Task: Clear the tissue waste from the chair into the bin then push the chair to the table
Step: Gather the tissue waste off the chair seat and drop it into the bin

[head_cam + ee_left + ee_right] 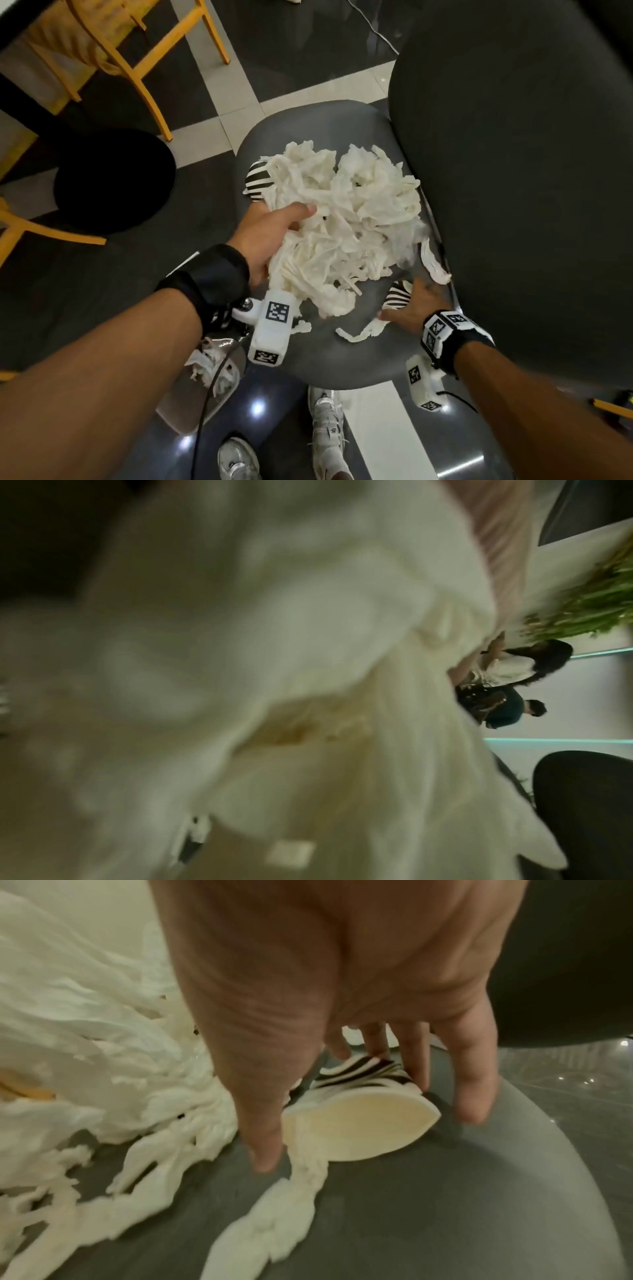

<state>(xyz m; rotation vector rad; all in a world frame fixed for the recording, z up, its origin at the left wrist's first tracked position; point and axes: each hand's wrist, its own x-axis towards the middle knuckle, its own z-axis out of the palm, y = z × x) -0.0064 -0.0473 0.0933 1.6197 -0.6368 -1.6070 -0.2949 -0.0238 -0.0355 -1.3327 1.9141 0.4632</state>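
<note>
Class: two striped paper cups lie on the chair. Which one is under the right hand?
The near cup, at the seat's front edge, lying on its side under the right hand. The other cup sits beyond the tissue pile.

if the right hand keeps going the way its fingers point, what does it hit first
Most likely the striped cup lying on its side on the chair seat: the right hand already has its fingers spread around it, contact unclear.
</note>
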